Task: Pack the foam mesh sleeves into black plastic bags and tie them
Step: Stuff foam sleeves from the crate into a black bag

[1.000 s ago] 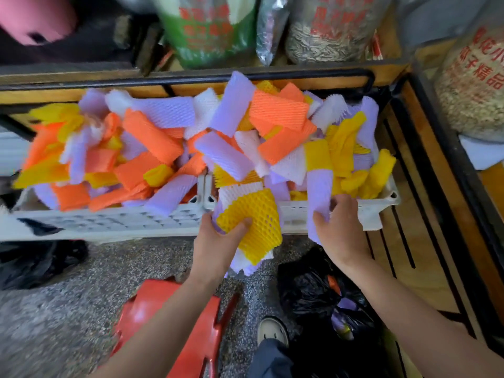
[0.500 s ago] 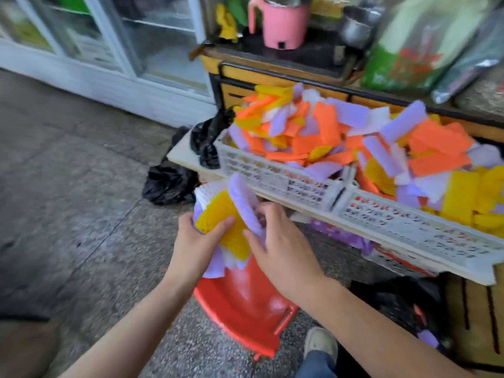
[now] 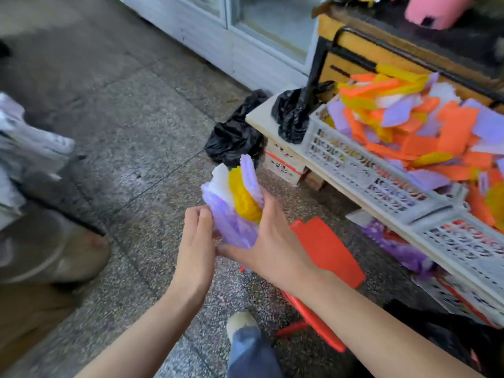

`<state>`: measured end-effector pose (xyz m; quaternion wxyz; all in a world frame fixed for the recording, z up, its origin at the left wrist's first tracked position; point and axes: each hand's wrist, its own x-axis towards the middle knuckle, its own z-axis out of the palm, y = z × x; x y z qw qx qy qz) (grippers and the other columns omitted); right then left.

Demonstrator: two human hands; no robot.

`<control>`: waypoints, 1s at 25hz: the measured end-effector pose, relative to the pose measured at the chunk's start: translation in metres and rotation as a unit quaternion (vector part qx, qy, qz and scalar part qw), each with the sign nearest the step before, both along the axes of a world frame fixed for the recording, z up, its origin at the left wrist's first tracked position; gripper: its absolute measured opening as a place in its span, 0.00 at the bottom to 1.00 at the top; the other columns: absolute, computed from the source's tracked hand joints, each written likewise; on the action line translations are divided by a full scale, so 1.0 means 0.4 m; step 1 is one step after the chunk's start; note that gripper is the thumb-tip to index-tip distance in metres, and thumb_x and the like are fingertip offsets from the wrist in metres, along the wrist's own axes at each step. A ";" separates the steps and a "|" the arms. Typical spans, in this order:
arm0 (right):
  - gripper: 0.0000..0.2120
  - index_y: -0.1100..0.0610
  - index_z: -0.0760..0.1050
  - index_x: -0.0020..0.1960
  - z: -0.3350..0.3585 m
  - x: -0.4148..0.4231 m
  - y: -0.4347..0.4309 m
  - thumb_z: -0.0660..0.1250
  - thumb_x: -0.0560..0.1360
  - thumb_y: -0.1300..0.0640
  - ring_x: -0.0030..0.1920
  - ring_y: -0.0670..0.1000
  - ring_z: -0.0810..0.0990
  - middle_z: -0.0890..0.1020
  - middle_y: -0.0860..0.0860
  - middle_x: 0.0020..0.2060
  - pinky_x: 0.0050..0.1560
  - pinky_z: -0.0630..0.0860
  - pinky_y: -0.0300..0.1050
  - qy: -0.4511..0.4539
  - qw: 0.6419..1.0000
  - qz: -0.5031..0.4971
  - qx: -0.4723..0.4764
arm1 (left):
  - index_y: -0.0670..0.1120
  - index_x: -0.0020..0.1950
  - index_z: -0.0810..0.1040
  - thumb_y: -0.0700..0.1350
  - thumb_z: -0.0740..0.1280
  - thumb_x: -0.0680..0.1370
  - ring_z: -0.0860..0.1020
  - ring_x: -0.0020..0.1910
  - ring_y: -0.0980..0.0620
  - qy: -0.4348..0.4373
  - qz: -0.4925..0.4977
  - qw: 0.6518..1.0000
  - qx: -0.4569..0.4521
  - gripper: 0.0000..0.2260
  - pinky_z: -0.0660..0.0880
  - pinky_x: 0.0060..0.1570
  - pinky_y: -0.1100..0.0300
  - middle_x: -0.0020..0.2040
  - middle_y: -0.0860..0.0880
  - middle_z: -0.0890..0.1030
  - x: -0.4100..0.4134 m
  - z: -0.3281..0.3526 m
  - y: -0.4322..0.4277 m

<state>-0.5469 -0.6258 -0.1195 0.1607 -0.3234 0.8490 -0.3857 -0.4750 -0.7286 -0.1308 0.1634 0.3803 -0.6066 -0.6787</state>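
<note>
Two hands clamp a bundle of foam mesh sleeves (image 3: 234, 197), purple, white and yellow, above the stone floor (image 3: 122, 118) near a crumpled black plastic bag (image 3: 231, 137). The left hand (image 3: 197, 236) pinches the bundle's left edge and the right hand (image 3: 268, 241) wraps its right side. Squaring the stack and squeezing it flat before bagging should stop sleeves springing loose. Half a second ago the bundle hung over the red stool (image 3: 327, 249), closer to the white crate (image 3: 362, 173).

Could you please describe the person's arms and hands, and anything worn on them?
The left forearm and right forearm are bare to the frame edge, no sleeves showing. The left hand and right hand are ungloved; no watch, bracelet or ring is visible.
</note>
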 end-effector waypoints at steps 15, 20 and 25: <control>0.28 0.53 0.62 0.62 -0.080 -0.412 -0.311 0.73 0.69 0.53 0.49 0.42 0.75 0.74 0.45 0.50 0.49 0.74 0.41 -0.262 0.958 -0.121 -0.011 | 0.51 0.71 0.64 0.45 0.70 0.74 0.70 0.64 0.57 -0.101 -0.133 0.982 -0.089 0.27 0.67 0.65 0.57 0.65 0.54 0.70 -0.347 -0.088 -0.413; 0.29 0.51 0.60 0.63 -0.099 -0.545 -0.393 0.74 0.69 0.53 0.54 0.42 0.76 0.75 0.45 0.55 0.51 0.75 0.39 -0.381 0.921 -0.072 0.034 | 0.49 0.60 0.75 0.59 0.73 0.67 0.77 0.55 0.55 -0.077 -0.183 0.979 0.041 0.26 0.72 0.58 0.55 0.53 0.48 0.81 -0.474 -0.120 -0.524; 0.34 0.45 0.54 0.64 -0.115 -0.669 -0.501 0.74 0.68 0.50 0.49 0.23 0.65 0.66 0.33 0.54 0.41 0.66 0.17 -0.418 0.907 -0.033 0.047 | 0.47 0.54 0.75 0.50 0.72 0.72 0.78 0.50 0.58 -0.032 -0.203 0.978 0.025 0.14 0.74 0.49 0.65 0.47 0.53 0.82 -0.598 -0.133 -0.623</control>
